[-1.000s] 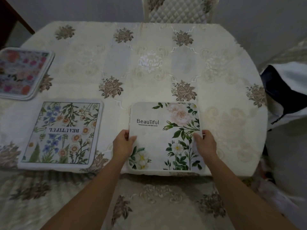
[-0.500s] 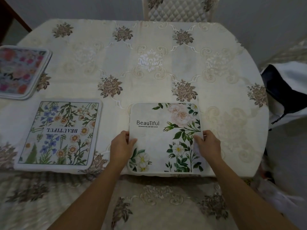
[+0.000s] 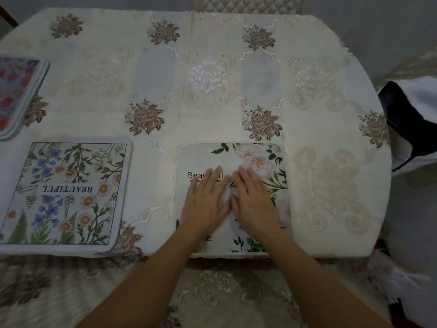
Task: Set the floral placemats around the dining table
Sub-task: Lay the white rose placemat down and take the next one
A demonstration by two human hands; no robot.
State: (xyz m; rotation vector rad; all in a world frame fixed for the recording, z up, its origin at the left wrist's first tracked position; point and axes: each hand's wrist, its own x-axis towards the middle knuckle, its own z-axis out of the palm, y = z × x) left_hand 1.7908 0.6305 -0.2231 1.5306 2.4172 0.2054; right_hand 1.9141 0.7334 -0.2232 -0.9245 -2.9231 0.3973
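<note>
Both hands are flat, palms down, fingers straight and a bit spread, so nothing is gripped, just pressed. The left hand (image 3: pixel 205 202) and right hand (image 3: pixel 255 201) sit side by side in the middle of the white rose placemat (image 3: pixel 260 159), thumbs almost touching. The left fingers cover part of the printed word, so only "Bea" and "ul" show.

That placemat lies flat at the near edge of the table (image 3: pixel 331 67), a little right of centre, with its near side right along the table's edge. It looks square to the edge, with pale pink roses at its far right corner and green leaves down the right side.

To the left, also along the near edge and well apart from the first one, there's the blue flower and daisy placemat (image 3: pixel 68 192). Its "BEAUTIFUL" text reads upside down from here. Farther back at the left border is a pink and red floral placemat (image 3: pixel 16 91), partly cut off by the frame. Its edge looks layered, but I can't tell if it's more than one.

Everything sits on a cream embroidered tablecloth (image 3: pixel 212 79) with brown rose patches. A quilted chair back (image 3: pixel 250 4) stands at the far side, and a dark and white bag (image 3: pixel 413 119) is off the table on the right.
</note>
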